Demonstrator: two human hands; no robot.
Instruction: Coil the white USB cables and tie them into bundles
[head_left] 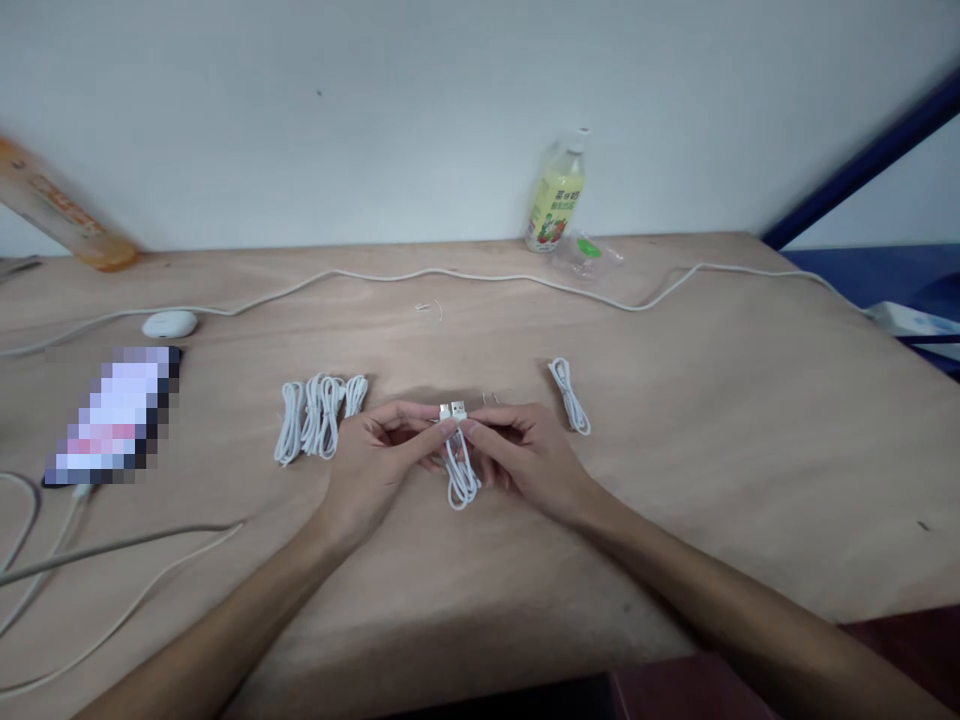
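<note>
Between my hands a white USB cable point(462, 480) is coiled into a bundle, its two metal plugs side by side and pointing away from me. My left hand point(375, 450) pinches the plug on the left between thumb and fingers. The USB-A plug on the right is pinched by my right hand point(529, 450). Several bundled white cables point(322, 415) lie in a row just beyond my left hand. A single bundled cable point(570, 396) rests on the table past my right hand. Small twist-tie pieces point(490, 399) lie behind my fingers.
A long white cord point(450, 273) runs across the wooden table point(712, 430). At the left are a phone point(112, 415), a white earbud case point(169, 324) and loose cords. Along the wall stand a yellow drink bottle point(556, 200), beside a plastic wrapper point(589, 255), and an orange bottle point(67, 210).
</note>
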